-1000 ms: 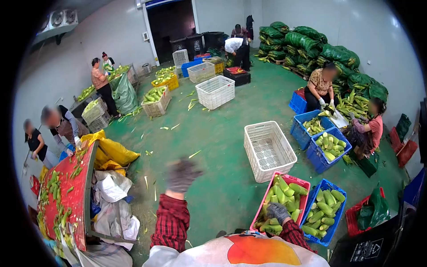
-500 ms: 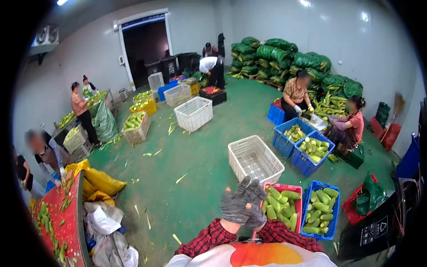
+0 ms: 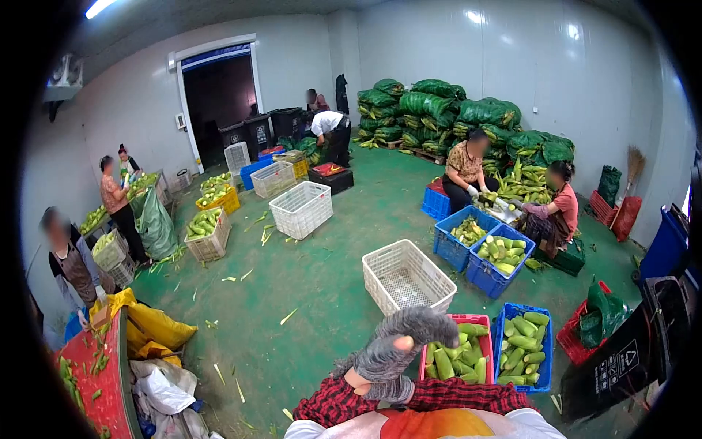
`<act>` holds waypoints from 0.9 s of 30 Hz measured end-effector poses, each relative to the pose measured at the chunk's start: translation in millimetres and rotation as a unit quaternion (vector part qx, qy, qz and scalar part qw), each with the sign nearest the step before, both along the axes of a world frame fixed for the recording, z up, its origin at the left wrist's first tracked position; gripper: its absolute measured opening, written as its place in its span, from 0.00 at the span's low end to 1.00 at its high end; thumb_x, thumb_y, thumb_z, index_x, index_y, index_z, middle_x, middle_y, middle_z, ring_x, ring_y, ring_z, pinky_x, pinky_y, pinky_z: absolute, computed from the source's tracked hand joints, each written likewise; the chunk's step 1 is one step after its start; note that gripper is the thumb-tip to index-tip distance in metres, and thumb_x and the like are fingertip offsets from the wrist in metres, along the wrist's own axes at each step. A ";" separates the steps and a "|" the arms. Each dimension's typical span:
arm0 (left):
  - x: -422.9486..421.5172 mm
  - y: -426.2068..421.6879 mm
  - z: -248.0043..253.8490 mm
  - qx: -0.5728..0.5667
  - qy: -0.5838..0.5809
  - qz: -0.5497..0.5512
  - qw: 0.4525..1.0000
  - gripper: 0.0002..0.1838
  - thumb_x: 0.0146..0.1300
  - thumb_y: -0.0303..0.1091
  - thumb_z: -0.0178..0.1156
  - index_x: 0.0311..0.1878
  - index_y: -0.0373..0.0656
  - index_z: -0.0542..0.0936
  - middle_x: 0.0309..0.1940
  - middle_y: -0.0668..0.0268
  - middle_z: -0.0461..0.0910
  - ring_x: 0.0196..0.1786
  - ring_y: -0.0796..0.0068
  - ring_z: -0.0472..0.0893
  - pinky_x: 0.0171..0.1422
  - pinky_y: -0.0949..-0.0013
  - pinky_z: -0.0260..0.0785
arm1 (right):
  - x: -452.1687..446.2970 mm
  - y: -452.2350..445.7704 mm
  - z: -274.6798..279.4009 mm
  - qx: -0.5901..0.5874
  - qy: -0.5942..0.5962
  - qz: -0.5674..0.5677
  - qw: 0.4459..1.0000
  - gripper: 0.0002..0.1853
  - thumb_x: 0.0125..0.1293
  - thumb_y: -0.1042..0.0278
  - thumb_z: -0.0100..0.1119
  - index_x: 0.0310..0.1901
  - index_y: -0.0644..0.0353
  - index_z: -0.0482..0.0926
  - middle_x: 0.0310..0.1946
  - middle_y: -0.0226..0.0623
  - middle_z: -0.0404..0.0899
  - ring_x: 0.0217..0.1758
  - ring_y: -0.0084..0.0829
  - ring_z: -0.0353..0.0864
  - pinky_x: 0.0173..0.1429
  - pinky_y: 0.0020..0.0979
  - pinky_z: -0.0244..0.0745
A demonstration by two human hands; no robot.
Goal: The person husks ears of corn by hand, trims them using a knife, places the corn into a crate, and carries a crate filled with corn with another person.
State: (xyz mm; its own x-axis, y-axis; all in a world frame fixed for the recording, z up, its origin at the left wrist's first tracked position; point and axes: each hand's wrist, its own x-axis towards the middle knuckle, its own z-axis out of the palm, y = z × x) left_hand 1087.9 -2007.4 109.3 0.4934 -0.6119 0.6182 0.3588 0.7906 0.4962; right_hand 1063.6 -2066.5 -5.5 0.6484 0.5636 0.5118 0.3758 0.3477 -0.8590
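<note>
Both of my hands wear grey knit gloves, with a bare thumb tip showing. They overlap in front of my chest, below the red and black checked sleeves' ends. My left hand (image 3: 418, 326) has its fingers stretched to the right. My right hand (image 3: 379, 360) crosses it near the wrist and seems wrapped on the left glove; the overlap hides part of its fingers. Just beyond them stands a pink crate (image 3: 477, 319) of green trimmed corn ears (image 3: 458, 358). Beside it is a blue crate (image 3: 500, 333) of similar corn.
A white crate (image 3: 380, 296) stands ahead, near two blue crates (image 3: 488, 282) of corn. Two seated people (image 3: 559, 212) work beside stacked green sacks (image 3: 431, 110). On the left are a red table (image 3: 110, 395), yellow sacks (image 3: 157, 325) and a standing person (image 3: 77, 267). Black bin (image 3: 607, 377) at right.
My hands have shifted slightly; the left fingers now point right instead of upward. My view has turned a little, moving the room leftward. The standing person at left is more fully in view.
</note>
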 end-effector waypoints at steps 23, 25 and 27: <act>-5.1 3.9 -30.1 -0.100 -0.037 -0.139 0.985 0.18 0.61 0.42 0.45 0.49 0.41 0.70 0.41 0.52 0.71 0.31 0.62 0.76 0.37 0.56 0.68 | -3.9 15.9 69.5 0.490 0.112 -0.003 0.865 0.23 0.58 0.55 0.47 0.54 0.52 0.66 0.51 0.35 0.68 0.55 0.30 0.64 0.62 0.37 0.52; -1.5 -3.8 -35.7 -0.138 -0.105 -0.210 0.962 0.17 0.62 0.40 0.43 0.51 0.42 0.68 0.45 0.55 0.71 0.39 0.62 0.75 0.45 0.56 0.66 | -18.4 -8.7 60.5 0.170 0.089 -0.055 0.980 0.21 0.60 0.57 0.46 0.54 0.53 0.66 0.52 0.37 0.67 0.57 0.31 0.62 0.62 0.40 0.52; -1.7 -11.1 -47.7 -0.104 0.077 -0.191 0.973 0.17 0.61 0.39 0.44 0.50 0.42 0.69 0.44 0.56 0.72 0.42 0.60 0.74 0.50 0.55 0.62 | -22.6 -17.9 42.5 0.010 0.061 -0.068 0.996 0.21 0.59 0.57 0.46 0.54 0.54 0.65 0.53 0.37 0.66 0.57 0.31 0.62 0.62 0.40 0.52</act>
